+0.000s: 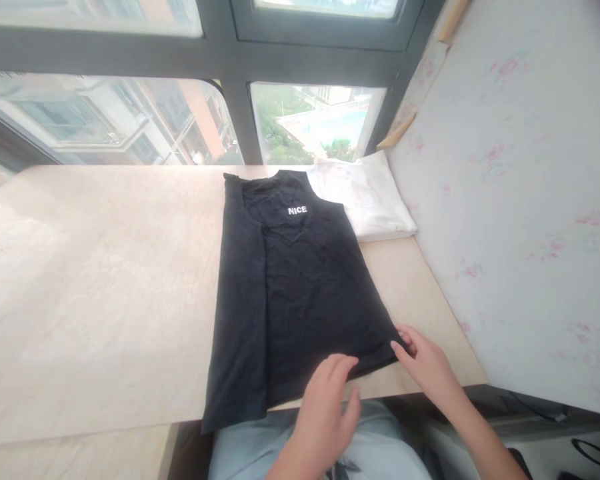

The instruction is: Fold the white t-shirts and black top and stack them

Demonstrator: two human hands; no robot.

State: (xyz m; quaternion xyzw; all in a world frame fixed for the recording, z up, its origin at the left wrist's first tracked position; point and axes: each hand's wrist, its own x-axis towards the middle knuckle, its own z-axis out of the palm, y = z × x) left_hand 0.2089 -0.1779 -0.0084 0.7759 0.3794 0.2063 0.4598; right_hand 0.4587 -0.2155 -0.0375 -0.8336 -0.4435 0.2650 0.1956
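Note:
A black sleeveless top (320,287) with a white "NICE" print near its neckline lies on the pale tabletop (105,287). Its left side is folded inward as a long strip, and that strip's lower end hangs a little over the front edge. At the right corner of the hem, my right hand (425,360) pinches the cloth between thumb and fingers. My left hand (330,403) is over the hem near the middle, fingers reaching forward and thumb apart. Nothing shows in its grasp; whether its fingertips touch the cloth is unclear.
Folded white cloth (365,197) lies at the back right, partly under the top's shoulder. A flower-patterned wall (520,220) bounds the right side, and a dark-framed window (245,113) stands behind the table. Below the table at right is a dark cable (593,453).

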